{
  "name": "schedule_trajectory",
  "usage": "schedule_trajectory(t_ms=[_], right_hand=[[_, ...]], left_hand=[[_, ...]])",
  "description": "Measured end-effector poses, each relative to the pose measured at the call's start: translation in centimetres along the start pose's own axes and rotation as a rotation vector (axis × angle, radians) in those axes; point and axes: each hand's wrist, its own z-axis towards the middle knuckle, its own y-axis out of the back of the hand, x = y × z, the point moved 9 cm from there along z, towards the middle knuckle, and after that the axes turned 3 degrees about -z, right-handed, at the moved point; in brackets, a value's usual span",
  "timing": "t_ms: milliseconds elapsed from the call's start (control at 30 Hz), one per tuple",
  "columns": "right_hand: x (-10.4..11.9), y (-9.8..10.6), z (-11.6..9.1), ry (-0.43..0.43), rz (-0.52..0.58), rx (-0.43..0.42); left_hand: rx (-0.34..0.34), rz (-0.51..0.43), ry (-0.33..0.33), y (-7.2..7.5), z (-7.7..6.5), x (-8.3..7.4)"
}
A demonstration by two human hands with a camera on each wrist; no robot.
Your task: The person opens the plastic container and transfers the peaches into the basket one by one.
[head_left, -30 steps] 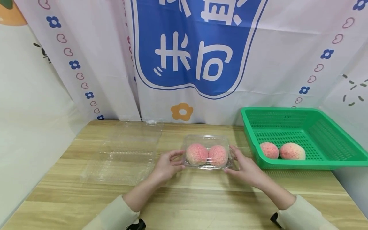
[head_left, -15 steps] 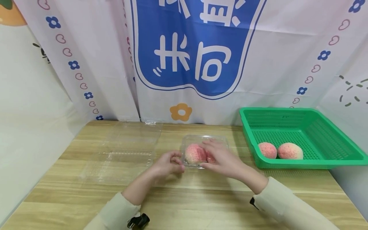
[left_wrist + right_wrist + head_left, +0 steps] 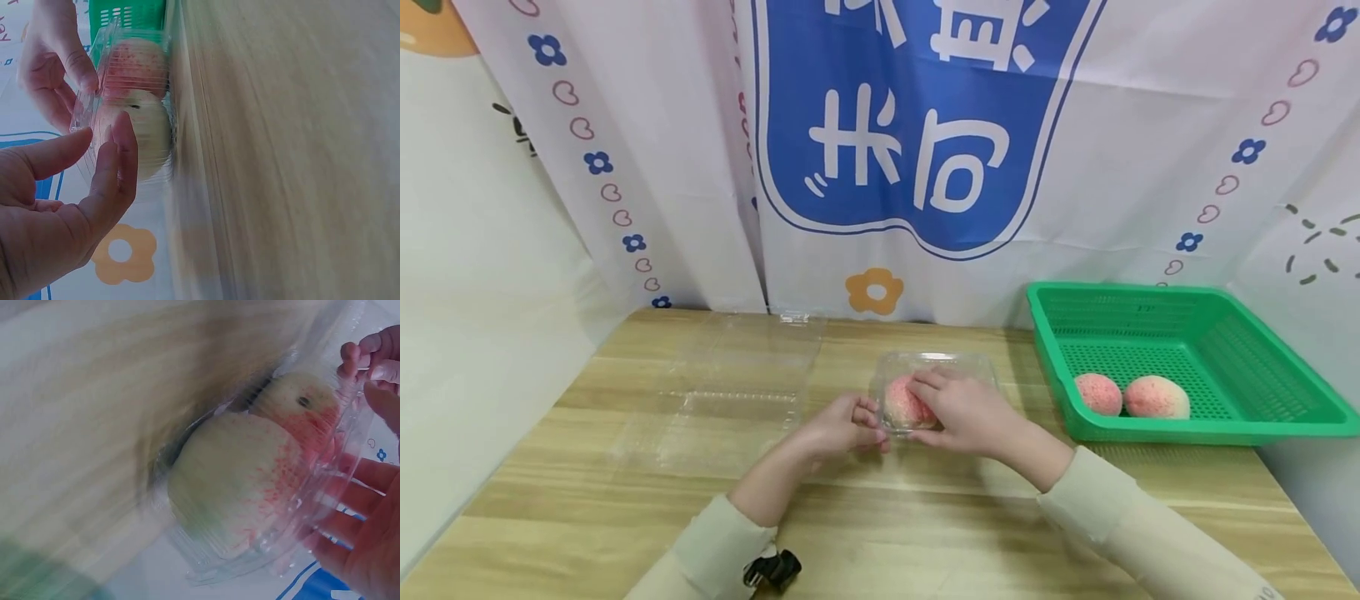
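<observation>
A clear plastic clamshell box [image 3: 981,367] with a closed-down lid stands mid-table, holding two pink-and-cream peaches. The left peach [image 3: 901,404] shows in the head view; my right hand covers the other peach [image 3: 228,481], which the right wrist view reveals. My left hand [image 3: 838,429] pinches the box's front left corner, thumb at the lid rim and fingers against the side. Across the lid lies my right hand [image 3: 970,414], its fingers extended on the top and its thumb by the front edge.
At the right sits a green plastic basket [image 3: 1195,432] with two more peaches [image 3: 1157,397] in it. A second clear clamshell [image 3: 722,398] lies opened flat at the left. Behind the table hangs a printed white cloth [image 3: 880,250].
My right hand has left the box's right side and moved left onto the lid, covering the right peach. My left hand stays by the left corner, slightly nearer the front rim.
</observation>
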Motion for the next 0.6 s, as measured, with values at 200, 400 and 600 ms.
schedule_trajectory(t_ms=[200,400,600], right_hand=[[1.7,0.0,0.1,0.127,-0.236,-0.114],[3.8,-0.2,0.0,0.248,-0.429,-0.248],[4.2,-0.4,0.2,0.232,-0.506,-0.180]], left_hand=[[0.029,-0.070,-0.015,-0.5,0.2,0.2],[0.047,-0.072,-0.041,-0.6,0.2,0.1],[0.030,-0.073,-0.028,-0.4,0.4,0.0]])
